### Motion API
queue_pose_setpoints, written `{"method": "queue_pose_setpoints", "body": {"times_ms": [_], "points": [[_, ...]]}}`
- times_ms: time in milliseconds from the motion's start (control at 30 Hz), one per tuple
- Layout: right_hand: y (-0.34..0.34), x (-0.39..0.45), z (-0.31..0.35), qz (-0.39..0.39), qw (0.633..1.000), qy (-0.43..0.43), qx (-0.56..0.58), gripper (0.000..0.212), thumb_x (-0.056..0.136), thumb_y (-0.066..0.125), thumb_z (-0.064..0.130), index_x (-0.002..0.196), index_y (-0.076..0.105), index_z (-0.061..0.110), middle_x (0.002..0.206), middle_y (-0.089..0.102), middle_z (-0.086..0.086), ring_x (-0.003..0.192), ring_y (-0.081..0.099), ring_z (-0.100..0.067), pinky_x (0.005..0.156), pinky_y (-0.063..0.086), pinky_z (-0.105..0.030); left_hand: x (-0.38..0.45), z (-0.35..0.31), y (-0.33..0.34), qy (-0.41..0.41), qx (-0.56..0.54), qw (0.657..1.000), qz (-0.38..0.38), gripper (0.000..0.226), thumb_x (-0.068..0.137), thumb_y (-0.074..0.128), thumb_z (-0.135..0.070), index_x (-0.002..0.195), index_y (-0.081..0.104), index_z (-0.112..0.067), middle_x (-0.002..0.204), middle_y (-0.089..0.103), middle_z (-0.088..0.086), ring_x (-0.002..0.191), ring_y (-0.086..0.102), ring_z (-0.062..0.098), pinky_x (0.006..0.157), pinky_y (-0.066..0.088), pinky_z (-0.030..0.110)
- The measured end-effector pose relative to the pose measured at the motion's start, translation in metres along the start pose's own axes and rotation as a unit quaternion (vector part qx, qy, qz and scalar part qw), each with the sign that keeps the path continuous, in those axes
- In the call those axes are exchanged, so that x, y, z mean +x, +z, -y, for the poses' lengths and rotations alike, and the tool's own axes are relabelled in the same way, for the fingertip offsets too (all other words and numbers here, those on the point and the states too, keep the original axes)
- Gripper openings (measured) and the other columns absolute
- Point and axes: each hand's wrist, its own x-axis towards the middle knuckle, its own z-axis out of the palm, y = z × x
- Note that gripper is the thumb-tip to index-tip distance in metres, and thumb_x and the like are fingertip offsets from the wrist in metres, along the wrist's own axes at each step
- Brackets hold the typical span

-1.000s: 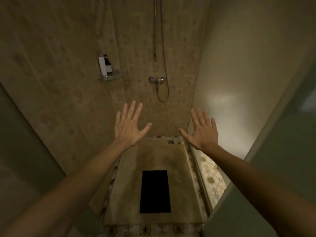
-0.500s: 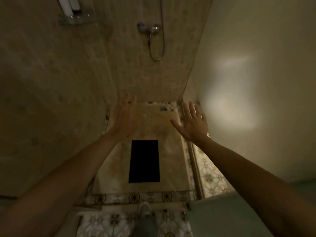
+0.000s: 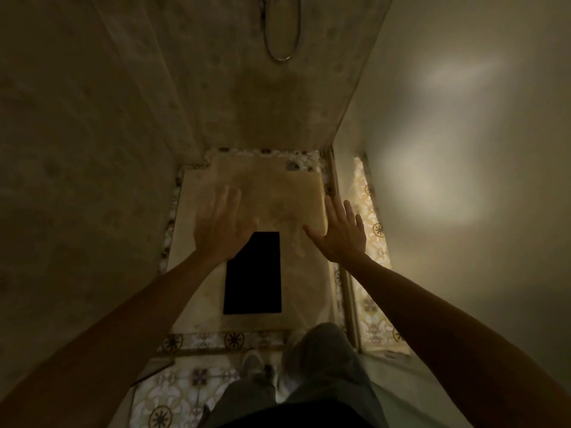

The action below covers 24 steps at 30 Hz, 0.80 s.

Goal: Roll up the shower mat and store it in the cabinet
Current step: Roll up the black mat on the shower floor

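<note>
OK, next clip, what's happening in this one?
A person stands at the shower entrance, both arms stretched forward and down toward the mat on the shower floor. The left hand and right hand are open with fingers spread and hold nothing. The mat lies flat, not yet rolled, with a black rectangle over its middle. Whether the hands touch it is unclear. A shower hose hangs on the far wall. No cabinet is in view.
</note>
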Motion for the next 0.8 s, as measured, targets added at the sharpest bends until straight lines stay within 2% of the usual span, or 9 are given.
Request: {"method": "queue_pose_setpoints", "body": {"times_ms": [100, 233, 567, 800], "points": [[0.013, 0.031, -0.008, 0.039, 0.999, -0.003, 0.007, 0.097, 0.084, 0.020, 0.086, 0.159, 0.002, 0.026, 0.168, -0.001, -0.001, 0.154, -0.002, -0.023, 0.122, 0.010, -0.049, 0.021, -0.005, 0.010, -0.008, 0.004, 1.000, 0.026, 0.092, 0.079, 0.017, -0.080, 0.155, 0.011, -0.029, 0.165, 0.006, 0.001, 0.149, 0.009, 0.028, 0.119, 0.010, 0.053], [0.028, 0.084, -0.026, 0.077, 0.997, -0.016, 0.006, 0.098, 0.084, 0.019, 0.088, 0.159, 0.002, 0.027, 0.168, -0.002, -0.002, 0.154, -0.002, -0.023, 0.123, 0.011, -0.051, 0.059, -0.010, 0.018, -0.032, 0.023, 0.998, 0.041, 0.091, 0.080, 0.017, -0.078, 0.156, 0.008, -0.029, 0.165, 0.001, 0.000, 0.150, -0.003, 0.025, 0.120, 0.006, 0.051], [-0.002, 0.269, -0.081, 0.131, 0.980, -0.140, -0.042, 0.097, 0.084, 0.024, 0.086, 0.159, 0.005, 0.028, 0.168, 0.002, -0.001, 0.154, 0.002, -0.023, 0.123, 0.017, -0.049, 0.177, -0.040, 0.058, -0.243, -0.009, 0.969, 0.044, 0.085, 0.084, 0.018, -0.079, 0.155, 0.004, -0.035, 0.165, -0.002, -0.006, 0.150, -0.006, 0.023, 0.121, 0.002, 0.048], [-0.024, 0.380, -0.059, 0.137, 0.964, -0.217, -0.064, 0.098, 0.085, 0.022, 0.086, 0.159, 0.002, 0.025, 0.168, 0.001, -0.001, 0.154, 0.000, -0.022, 0.123, 0.015, -0.050, 0.228, -0.046, 0.057, -0.332, -0.036, 0.942, 0.024, 0.085, 0.085, 0.018, -0.080, 0.154, -0.001, -0.037, 0.164, -0.005, -0.007, 0.150, -0.005, 0.022, 0.121, 0.003, 0.046]]}}
